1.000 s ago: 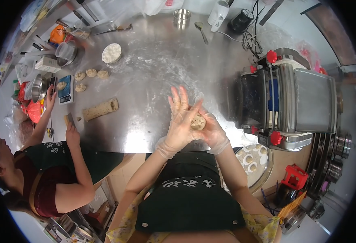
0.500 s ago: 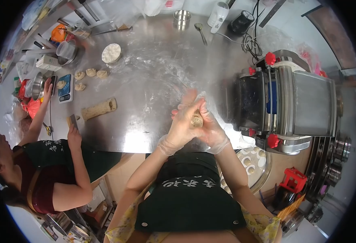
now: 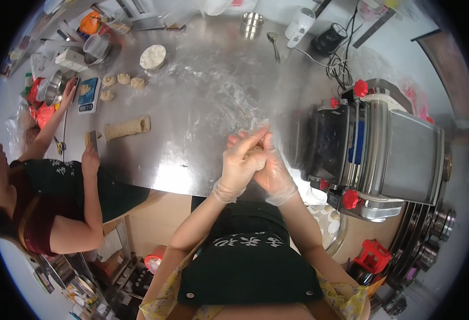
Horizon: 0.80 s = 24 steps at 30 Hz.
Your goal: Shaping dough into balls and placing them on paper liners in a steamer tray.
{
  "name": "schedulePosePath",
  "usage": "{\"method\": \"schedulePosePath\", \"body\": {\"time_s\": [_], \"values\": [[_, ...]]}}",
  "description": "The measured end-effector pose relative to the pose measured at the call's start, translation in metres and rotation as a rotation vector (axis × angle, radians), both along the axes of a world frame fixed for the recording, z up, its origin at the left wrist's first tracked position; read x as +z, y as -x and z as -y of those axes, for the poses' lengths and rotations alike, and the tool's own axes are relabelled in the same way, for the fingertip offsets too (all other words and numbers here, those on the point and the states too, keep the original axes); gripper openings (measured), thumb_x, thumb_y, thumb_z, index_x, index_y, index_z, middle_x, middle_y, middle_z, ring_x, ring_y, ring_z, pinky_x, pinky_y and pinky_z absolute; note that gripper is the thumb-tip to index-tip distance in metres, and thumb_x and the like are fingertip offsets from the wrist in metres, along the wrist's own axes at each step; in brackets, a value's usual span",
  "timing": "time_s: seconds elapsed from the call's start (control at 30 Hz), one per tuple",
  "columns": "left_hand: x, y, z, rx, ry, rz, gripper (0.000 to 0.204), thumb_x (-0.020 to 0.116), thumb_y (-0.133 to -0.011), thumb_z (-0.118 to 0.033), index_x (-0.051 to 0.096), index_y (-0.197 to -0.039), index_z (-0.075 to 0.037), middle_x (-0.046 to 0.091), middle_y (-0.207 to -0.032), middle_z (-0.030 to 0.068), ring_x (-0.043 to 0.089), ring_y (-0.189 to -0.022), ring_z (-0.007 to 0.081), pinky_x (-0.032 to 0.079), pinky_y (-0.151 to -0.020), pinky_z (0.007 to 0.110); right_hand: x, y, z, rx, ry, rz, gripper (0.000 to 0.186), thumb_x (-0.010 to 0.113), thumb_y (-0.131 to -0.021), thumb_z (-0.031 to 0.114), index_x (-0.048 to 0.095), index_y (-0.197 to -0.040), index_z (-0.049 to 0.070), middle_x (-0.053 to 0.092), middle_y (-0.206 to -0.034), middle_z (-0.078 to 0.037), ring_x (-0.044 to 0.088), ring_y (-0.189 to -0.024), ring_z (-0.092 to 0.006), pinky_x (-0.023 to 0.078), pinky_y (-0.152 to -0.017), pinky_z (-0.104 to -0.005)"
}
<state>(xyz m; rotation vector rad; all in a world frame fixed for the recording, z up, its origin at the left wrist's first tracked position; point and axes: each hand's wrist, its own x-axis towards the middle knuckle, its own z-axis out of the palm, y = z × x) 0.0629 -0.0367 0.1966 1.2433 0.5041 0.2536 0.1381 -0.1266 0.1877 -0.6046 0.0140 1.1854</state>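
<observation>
My left hand [image 3: 238, 167] and my right hand [image 3: 270, 172], both in clear plastic gloves, are closed together around a speckled dough ball [image 3: 255, 150], mostly hidden between palms and fingers, above the steel table [image 3: 202, 101]. To their left lie a dough log [image 3: 127, 128] and several small dough lumps [image 3: 123, 78]. A round bowl of white flour [image 3: 153, 56] stands farther back, and flour is smeared across the tabletop.
A co-worker [image 3: 66, 202] at left holds a scraper [image 3: 90, 140] beside a scale [image 3: 87, 96]. At right sits a steel machine [image 3: 383, 154] with red knobs; below it, a tray of white rounds [image 3: 330, 229]. Cables [image 3: 337, 69] and appliances stand at the back.
My fingers, spread a second ago, have folded in over the dough ball, hiding most of it. The view has shifted slightly, raising the table's left side in the picture.
</observation>
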Motion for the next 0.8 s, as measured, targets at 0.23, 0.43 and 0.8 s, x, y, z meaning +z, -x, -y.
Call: {"method": "schedulePosePath", "body": {"time_s": [0.23,0.43,0.8], "values": [[0.001,0.010,0.003,0.126,-0.437,-0.081,0.049,0.060,-0.095,-0.012,0.051,-0.141,0.000,0.064,-0.127,0.0136,0.062,-0.111,0.0197,0.048,-0.096,0.030,0.004,0.003,0.000,-0.021,0.066,0.061,0.060,0.038,-0.106,0.043,0.033,-0.149,0.002,0.041,-0.150,-0.014,0.041,-0.138,-0.0239,0.036,-0.114,-0.0386],[-0.013,0.021,0.000,0.071,-0.302,0.025,0.053,0.066,-0.086,-0.015,0.055,-0.136,-0.002,0.049,-0.145,0.0226,0.049,-0.134,0.0372,0.037,-0.111,0.042,-0.004,0.017,-0.011,0.191,0.062,-0.012,0.060,0.040,-0.105,0.044,0.033,-0.149,0.002,0.041,-0.149,-0.013,0.042,-0.138,-0.0242,0.038,-0.114,-0.0394],[-0.010,0.061,-0.052,0.046,-0.435,0.141,0.048,0.069,-0.086,-0.014,0.059,-0.131,-0.001,0.056,-0.138,0.0215,0.050,-0.133,0.0366,0.040,-0.109,0.040,-0.006,0.056,-0.049,0.150,0.062,0.044,0.063,0.043,-0.103,0.047,0.039,-0.145,0.000,0.049,-0.142,-0.015,0.045,-0.135,-0.0252,0.038,-0.112,-0.0412]]}}
